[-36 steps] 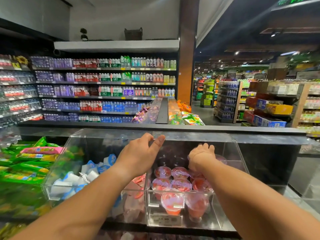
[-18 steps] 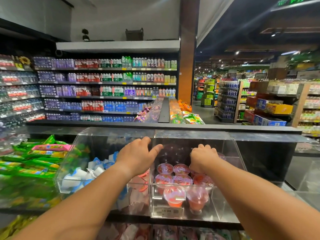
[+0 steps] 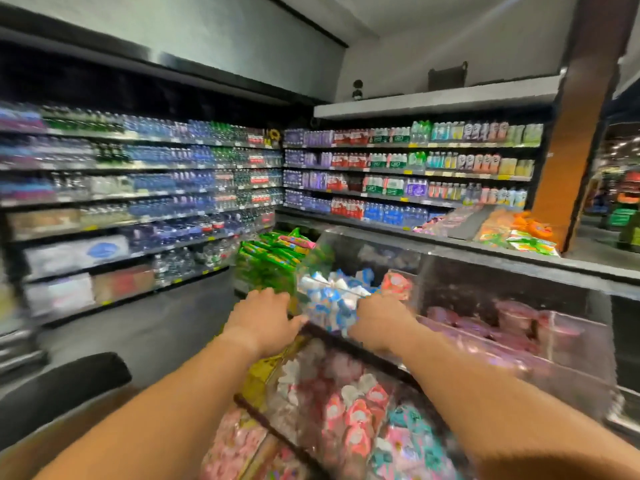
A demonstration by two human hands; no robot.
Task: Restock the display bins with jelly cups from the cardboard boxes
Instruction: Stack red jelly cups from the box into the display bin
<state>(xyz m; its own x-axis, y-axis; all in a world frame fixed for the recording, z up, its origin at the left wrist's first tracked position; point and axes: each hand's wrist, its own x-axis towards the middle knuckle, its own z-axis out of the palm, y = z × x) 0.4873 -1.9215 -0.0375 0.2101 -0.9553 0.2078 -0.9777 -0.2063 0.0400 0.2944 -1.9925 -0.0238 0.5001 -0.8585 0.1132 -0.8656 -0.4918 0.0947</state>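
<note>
The frame is motion-blurred. Red jelly cups [image 3: 512, 317] lie in a clear display bin [image 3: 575, 348] at the right. To its left, another clear bin holds blue-and-white cups [image 3: 332, 299]. My left hand [image 3: 263, 313] is at that bin's front left corner, with its fingers spread and its thumb pointing right; nothing is in it. My right hand [image 3: 381, 317] is at the same bin's front right edge. Its fingers are hidden behind the back of the hand. No cardboard box is clearly visible.
Green snack packets [image 3: 270, 261] are piled left of the bins. Lower bins of pink and teal packs [image 3: 349, 414] sit below my arms. Shelves of bottled drinks [image 3: 138, 188] line the aisle on the left. A dark rounded object [image 3: 59, 389] is at the lower left.
The view has swung sharply left. Both hands have left the red jelly cup bin and moved left, to the front of the blue-and-white cup bin.
</note>
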